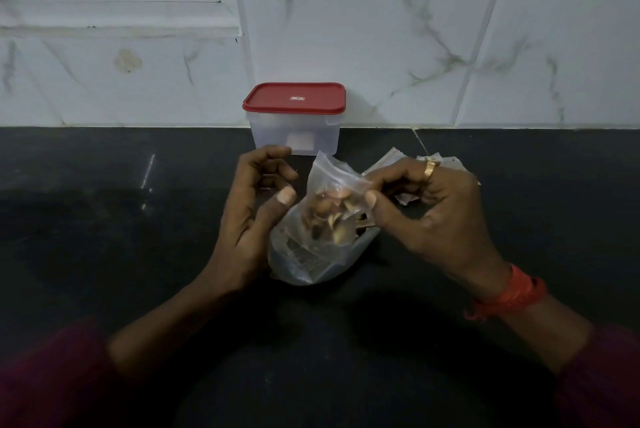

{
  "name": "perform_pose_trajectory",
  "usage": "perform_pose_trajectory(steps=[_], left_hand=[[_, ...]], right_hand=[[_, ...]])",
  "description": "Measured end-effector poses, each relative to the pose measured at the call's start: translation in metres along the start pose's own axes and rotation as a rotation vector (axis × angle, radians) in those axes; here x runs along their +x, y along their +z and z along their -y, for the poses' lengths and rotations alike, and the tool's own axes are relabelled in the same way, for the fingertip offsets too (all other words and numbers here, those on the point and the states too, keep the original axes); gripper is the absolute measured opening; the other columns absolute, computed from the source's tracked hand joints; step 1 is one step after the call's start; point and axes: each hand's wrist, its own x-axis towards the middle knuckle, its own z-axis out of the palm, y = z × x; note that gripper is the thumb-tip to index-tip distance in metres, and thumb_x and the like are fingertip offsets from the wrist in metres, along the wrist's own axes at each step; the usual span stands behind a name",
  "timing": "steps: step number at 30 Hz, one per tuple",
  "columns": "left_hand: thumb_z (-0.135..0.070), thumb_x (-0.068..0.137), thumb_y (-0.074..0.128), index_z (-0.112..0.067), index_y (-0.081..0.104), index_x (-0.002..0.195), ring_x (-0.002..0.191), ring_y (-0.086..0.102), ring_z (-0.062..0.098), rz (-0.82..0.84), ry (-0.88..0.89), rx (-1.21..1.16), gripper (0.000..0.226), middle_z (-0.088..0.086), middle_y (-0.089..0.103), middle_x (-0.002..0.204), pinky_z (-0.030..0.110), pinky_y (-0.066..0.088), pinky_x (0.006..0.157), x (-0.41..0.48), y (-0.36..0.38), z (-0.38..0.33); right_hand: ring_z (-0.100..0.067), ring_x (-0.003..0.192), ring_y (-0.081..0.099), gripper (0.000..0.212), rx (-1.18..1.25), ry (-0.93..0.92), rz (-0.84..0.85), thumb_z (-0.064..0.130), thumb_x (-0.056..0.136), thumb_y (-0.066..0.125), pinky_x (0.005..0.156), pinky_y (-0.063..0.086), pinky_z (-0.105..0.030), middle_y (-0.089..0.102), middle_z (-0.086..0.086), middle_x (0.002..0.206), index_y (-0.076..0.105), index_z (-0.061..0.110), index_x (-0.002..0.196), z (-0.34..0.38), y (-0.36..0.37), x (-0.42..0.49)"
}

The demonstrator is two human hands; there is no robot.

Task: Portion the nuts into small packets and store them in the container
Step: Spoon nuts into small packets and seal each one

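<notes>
While the right hand (433, 216) pinches the upper edge of a small packet (329, 182) between thumb and forefinger, the packet hangs mouth-up just above a large bag (308, 265), probably so that any stray nut drops back into the stock and not onto the dark counter (104, 220). Nuts (329, 209) sit clustered in the lower part of the packet, which looks about filled; whether its mouth is already pressed closed cannot be told through the crumpled plastic. The left hand (256, 213) waits just beside the packet with its fingers loosely curled and the thumb raised toward the plastic, holding nothing as far as can be seen. It seems ready either to steady the packet or to run along the seal, and its palm edge lies close against the large bag, though contact is not certain. That bag slumps open on the counter between the two forearms, within easy reach of both hands. Behind the right hand lies a loose fan of empty packets (391, 159), kept on the side of the hand that picks them up. The container (294, 137) stands farther back against the tiled wall (415, 29), directly beyond the packet, with its red lid (294, 98) on and nothing clearly visible through its cloudy wall. Judging from this, the portion in hand needs sealing, and the lid must come off before anything is stored.
</notes>
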Motion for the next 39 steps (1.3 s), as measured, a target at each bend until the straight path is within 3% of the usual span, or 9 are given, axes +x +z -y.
perform_pose_trajectory(steps=[3,8,14,19,22,29,32,34,39], left_hand=[[-0.032,0.091,0.049,-0.013,0.049,0.13,0.102,0.058,0.021,-0.056,-0.039,0.014,0.044,0.011,0.058,0.108,0.035,0.049,0.093,0.003,-0.003,0.006],[-0.034,0.091,0.049,-0.012,0.049,0.129,0.096,0.058,0.024,-0.052,-0.051,0.047,0.043,0.012,0.057,0.103,0.032,0.051,0.085,0.005,-0.005,0.011],[-0.034,0.09,0.052,-0.017,0.052,0.123,0.096,0.06,0.024,-0.033,-0.031,0.063,0.037,0.011,0.058,0.101,0.037,0.052,0.086,0.004,-0.005,0.009],[-0.036,0.089,0.054,-0.017,0.056,0.118,0.095,0.061,0.023,0.029,-0.031,0.09,0.035,0.0,0.059,0.099,0.041,0.053,0.084,0.001,-0.004,0.005],[-0.036,0.09,0.056,-0.017,0.063,0.111,0.096,0.062,0.023,0.102,-0.034,0.112,0.029,-0.003,0.064,0.1,0.038,0.052,0.084,0.001,-0.005,0.003],[-0.069,0.075,0.067,-0.049,0.064,0.111,0.116,0.054,0.015,0.28,-0.166,0.321,0.042,-0.018,0.06,0.115,0.044,0.047,0.1,-0.01,-0.002,0.006],[-0.049,0.085,0.073,-0.038,0.073,0.102,0.109,0.065,0.016,0.288,-0.098,0.25,0.02,-0.013,0.071,0.11,0.046,0.051,0.096,-0.006,0.003,0.0],[-0.028,0.089,0.073,-0.028,0.075,0.096,0.099,0.071,0.007,0.287,-0.087,0.15,0.007,-0.016,0.075,0.102,0.028,0.056,0.088,-0.004,0.006,-0.006],[-0.016,0.089,0.068,-0.016,0.076,0.096,0.095,0.074,0.014,0.244,-0.162,0.045,0.011,-0.003,0.078,0.1,0.025,0.058,0.082,-0.004,0.005,-0.007]], right_hand=[[-0.021,0.082,0.071,0.007,0.128,-0.059,0.094,0.008,0.085,0.065,0.073,0.057,-0.029,0.072,-0.007,0.089,0.068,0.007,0.09,-0.003,-0.012,0.004],[-0.023,0.08,0.071,0.011,0.056,0.074,0.564,0.022,0.085,0.072,0.067,0.059,-0.04,0.073,-0.003,0.093,0.072,0.012,0.089,-0.022,-0.013,-0.003],[-0.022,0.09,0.068,0.019,0.005,-0.086,0.322,0.021,0.082,0.069,0.069,0.057,-0.032,0.07,-0.006,0.103,0.072,0.003,0.086,-0.011,-0.017,0.004],[-0.016,0.093,0.064,0.016,-0.14,-0.111,0.47,0.026,0.08,0.075,0.071,0.054,-0.032,0.063,-0.003,0.116,0.072,0.012,0.089,-0.018,-0.016,0.0],[-0.019,0.096,0.064,0.015,-0.144,-0.134,0.369,0.02,0.079,0.077,0.074,0.054,-0.035,0.061,-0.007,0.118,0.074,0.008,0.088,-0.018,-0.017,0.001],[-0.021,0.1,0.067,0.021,-0.003,-0.053,0.278,0.016,0.08,0.08,0.068,0.061,-0.031,0.058,-0.009,0.125,0.073,0.006,0.097,-0.012,-0.008,-0.001],[-0.023,0.094,0.069,0.025,0.057,0.032,0.257,0.022,0.081,0.079,0.068,0.061,-0.03,0.059,-0.004,0.124,0.07,0.017,0.103,-0.011,-0.005,-0.001],[-0.023,0.088,0.071,0.033,0.125,0.144,0.222,0.027,0.081,0.08,0.068,0.061,-0.03,0.062,-0.001,0.121,0.066,0.024,0.111,-0.011,-0.004,0.0],[-0.016,0.074,0.072,0.043,0.176,0.349,0.239,0.023,0.08,0.079,0.064,0.06,-0.029,0.073,0.001,0.087,0.065,0.025,0.12,-0.012,-0.002,-0.002]])
